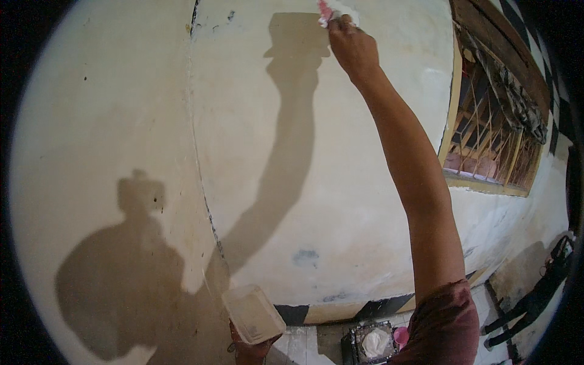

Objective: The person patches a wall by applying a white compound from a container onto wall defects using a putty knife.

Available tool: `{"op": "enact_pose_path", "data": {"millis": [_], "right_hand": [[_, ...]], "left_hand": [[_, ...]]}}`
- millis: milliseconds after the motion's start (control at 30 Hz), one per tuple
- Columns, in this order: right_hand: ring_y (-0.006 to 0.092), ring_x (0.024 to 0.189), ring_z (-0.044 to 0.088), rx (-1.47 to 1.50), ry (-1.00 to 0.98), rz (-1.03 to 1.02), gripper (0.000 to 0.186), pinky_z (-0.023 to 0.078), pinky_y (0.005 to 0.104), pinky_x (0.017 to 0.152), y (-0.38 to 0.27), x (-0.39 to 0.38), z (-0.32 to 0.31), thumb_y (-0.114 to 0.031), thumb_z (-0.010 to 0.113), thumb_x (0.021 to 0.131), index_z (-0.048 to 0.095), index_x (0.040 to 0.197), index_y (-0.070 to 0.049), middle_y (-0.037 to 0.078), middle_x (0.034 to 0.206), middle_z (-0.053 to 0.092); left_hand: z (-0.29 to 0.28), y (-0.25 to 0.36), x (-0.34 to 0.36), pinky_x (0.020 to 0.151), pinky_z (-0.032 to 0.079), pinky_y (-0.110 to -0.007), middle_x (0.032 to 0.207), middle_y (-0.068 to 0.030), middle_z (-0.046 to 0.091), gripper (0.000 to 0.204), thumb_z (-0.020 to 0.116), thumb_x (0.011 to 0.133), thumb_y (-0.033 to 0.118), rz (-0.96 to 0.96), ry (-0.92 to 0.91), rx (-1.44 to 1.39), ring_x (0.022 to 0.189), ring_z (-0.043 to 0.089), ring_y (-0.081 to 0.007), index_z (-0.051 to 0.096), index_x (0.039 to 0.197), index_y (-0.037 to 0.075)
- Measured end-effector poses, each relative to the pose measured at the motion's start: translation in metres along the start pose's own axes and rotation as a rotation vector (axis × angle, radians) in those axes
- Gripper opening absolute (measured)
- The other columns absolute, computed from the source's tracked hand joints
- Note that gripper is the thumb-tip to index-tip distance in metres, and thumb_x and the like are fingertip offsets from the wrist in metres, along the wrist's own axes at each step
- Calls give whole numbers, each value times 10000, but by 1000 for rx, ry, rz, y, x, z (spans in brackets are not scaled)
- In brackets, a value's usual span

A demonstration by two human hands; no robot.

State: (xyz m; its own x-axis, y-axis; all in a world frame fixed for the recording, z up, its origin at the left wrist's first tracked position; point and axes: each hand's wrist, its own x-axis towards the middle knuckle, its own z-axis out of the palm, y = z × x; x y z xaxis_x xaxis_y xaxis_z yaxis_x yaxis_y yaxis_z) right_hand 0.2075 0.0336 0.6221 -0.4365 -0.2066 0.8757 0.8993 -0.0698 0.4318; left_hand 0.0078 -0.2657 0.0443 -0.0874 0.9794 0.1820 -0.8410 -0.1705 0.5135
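Observation:
My right hand (353, 47) is raised high against the off-white wall (365, 182), its fingers closed round a pink-and-white tool (325, 12). White paste shows around the tool at the top edge of the view. On the wall the tool's shadow is broad and flat like a scraper's, but the tool itself is mostly cut off or hidden by my hand. Low down, close to the wall, my left hand (252, 351) holds a translucent rectangular plastic container (254, 313) from beneath. Most of the left hand's fingers are hidden by the container.
A dark crack (204, 188) runs down the wall. To the right is a barred window (486, 131) with a dark cloth hanging in it. Below, a black stand (351, 348) bears a white lump (377, 342) beside a pink cup (401, 336). Another person (535, 298) in dark clothes stands far right.

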Motion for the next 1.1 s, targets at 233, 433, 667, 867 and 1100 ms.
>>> {"op": "enact_pose_path", "data": {"millis": [233, 433, 667, 867, 1100], "right_hand": [[316, 995, 662, -180, -159, -324, 340, 560, 464, 832, -49, -28, 9, -185, 579, 883, 603, 1185, -33, 191, 1122, 624], [310, 1064, 619, 214, -240, -266, 347, 549, 448, 862, -73, -63, -48, -237, 557, 918, 581, 1236, -99, 155, 1066, 629], [233, 1126, 580, 180, 153, -496, 270, 491, 389, 953, -119, 73, 13, -322, 607, 882, 664, 1126, -222, 35, 1220, 597], [238, 1196, 539, 104, -19, -347, 289, 455, 413, 996, -189, 128, 23, -401, 574, 901, 676, 1098, -217, 12, 1231, 600], [305, 918, 635, 394, 433, -604, 185, 522, 454, 789, -77, 88, 54, -186, 514, 919, 690, 977, -184, 105, 1016, 653]], "left_hand": [[-3, 2, 2, 1080, 321, -590, 1459, -92, 413, 876, 629, 775, 601, -57, 60, -185, 1331, 400, -349, 288, 1474, 197], [-9, 2, 1, 1072, 320, -605, 1462, -90, 413, 882, 627, 765, 615, -57, 86, -246, 1335, 393, -353, 297, 1472, 204], [-13, 5, -1, 1062, 319, -622, 1464, -87, 412, 888, 625, 754, 632, -39, 103, -281, 1340, 385, -358, 308, 1470, 213], [-18, 12, 2, 1054, 318, -637, 1467, -85, 411, 894, 623, 744, 647, 1, 116, -268, 1344, 378, -363, 317, 1468, 220], [-20, 13, 7, 1044, 316, -654, 1469, -83, 410, 901, 621, 733, 664, 26, 138, -261, 1349, 370, -368, 328, 1466, 229]]}}
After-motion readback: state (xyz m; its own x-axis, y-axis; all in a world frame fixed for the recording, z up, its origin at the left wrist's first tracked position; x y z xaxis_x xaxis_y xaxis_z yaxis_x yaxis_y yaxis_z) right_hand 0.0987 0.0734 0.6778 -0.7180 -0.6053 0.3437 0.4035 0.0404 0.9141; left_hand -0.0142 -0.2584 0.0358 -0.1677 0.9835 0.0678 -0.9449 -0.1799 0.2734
